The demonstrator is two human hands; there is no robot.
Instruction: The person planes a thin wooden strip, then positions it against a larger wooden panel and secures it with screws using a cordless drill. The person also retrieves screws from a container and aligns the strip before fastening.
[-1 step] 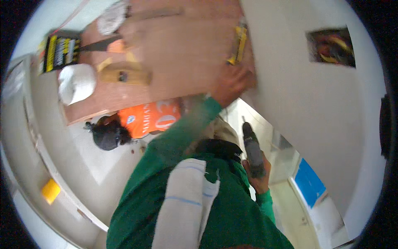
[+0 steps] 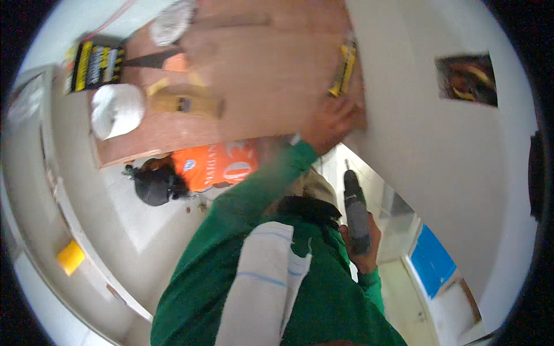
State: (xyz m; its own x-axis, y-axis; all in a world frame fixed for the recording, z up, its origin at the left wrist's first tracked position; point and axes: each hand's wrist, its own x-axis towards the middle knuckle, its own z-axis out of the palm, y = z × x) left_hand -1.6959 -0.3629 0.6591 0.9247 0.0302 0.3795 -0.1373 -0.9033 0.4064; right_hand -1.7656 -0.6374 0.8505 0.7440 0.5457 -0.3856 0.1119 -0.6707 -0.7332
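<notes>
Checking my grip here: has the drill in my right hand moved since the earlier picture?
No. The drill in the right hand sits in the same place beside the white wall panel, pointing up; the two pictures match.

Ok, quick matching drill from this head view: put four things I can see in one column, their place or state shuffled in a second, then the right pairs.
Things:
1. left hand
2. right hand
3. white roll
4. yellow block

Places or states:
A. lies down on the floor by the pale strip
B. pressed against the edge of the wooden board
C. sits on the board's left end
D. wrapped around a dark power drill that points upward

Pairs: 1-B, 2-D, 3-C, 4-A
</notes>
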